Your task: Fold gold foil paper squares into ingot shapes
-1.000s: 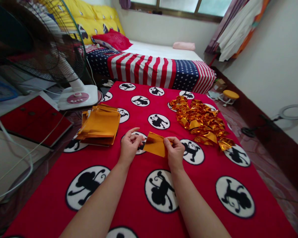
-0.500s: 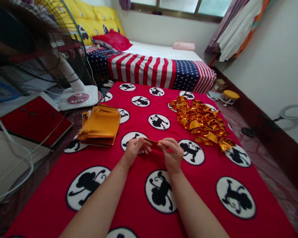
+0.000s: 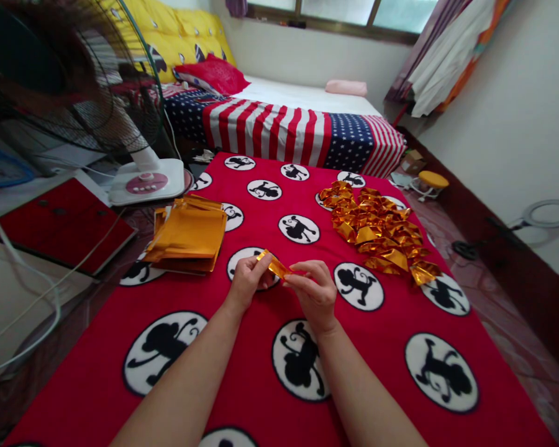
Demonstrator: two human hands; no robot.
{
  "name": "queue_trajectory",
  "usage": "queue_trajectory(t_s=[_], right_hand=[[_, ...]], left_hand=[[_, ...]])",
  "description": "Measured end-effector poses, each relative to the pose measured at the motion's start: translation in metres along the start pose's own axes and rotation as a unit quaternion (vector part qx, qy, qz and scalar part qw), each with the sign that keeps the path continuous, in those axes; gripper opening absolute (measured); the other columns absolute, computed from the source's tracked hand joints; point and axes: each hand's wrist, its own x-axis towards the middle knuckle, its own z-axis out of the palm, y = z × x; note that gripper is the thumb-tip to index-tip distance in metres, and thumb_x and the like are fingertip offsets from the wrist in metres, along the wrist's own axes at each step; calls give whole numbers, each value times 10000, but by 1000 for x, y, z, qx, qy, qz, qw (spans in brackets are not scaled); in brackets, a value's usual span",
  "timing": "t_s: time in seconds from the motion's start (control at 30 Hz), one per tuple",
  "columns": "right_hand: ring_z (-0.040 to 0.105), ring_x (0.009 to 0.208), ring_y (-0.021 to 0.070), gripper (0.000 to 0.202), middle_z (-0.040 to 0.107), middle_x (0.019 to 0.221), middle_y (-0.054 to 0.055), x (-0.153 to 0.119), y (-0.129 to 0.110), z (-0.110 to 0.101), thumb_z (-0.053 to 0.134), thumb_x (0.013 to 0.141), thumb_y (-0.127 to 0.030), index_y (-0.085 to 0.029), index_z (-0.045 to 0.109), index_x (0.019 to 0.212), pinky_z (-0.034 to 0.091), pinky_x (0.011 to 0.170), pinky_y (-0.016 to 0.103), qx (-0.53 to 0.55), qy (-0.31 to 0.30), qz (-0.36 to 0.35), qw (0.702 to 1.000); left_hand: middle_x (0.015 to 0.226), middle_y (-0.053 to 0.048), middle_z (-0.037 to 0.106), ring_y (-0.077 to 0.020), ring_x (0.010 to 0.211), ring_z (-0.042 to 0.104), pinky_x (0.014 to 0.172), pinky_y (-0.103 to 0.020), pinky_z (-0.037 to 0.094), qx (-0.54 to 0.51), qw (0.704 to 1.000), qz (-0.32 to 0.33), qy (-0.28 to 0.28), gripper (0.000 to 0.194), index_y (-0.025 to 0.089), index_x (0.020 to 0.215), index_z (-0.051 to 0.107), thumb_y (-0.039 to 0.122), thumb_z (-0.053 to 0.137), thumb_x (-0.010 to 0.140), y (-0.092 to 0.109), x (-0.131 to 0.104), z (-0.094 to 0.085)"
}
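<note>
A narrow folded strip of gold foil paper (image 3: pixel 276 267) is held between my two hands over the red cloth. My left hand (image 3: pixel 249 277) pinches its left end between thumb and fingers. At the other end, the fingertips of my right hand (image 3: pixel 315 290) close on the strip's right tip. To the left lies a stack of flat gold foil sheets (image 3: pixel 186 233). On the right sits a pile of folded gold foil pieces (image 3: pixel 377 226), several of them pressed close together.
The red cloth (image 3: pixel 368 372) with monkey prints covers the surface under my hands. A fan (image 3: pixel 144 177) stands at the far left, its blades blurred. Behind is a bed with a striped, starred cover (image 3: pixel 279 130). A yellow stool (image 3: pixel 433 180) is by the right wall.
The gold strip has turned so its shiny face shows and its right end tilts lower. My right hand has moved slightly left and down, its fingers now more extended.
</note>
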Motion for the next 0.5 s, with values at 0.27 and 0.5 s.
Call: queue_trajectory(t_s=[0.27, 0.5], right_hand=[[588, 909, 195, 504, 599, 1084, 71, 3, 5, 4, 790, 720, -401, -229, 585, 1147, 509, 645, 274, 89, 115, 237, 961], [499, 585, 115, 359, 572, 711, -11, 2, 7, 3, 633, 826, -522, -194, 610, 969, 427, 564, 239, 275, 7, 274, 921]], left_hand=[[484, 10, 590, -47, 405, 467, 421, -162, 341, -51, 995, 49, 77, 451, 134, 570, 597, 546, 733, 694, 0, 4, 6], [488, 7, 596, -52, 419, 481, 437, -168, 360, -25, 995, 63, 69, 433, 129, 577, 626, 529, 728, 709, 0, 3, 9]])
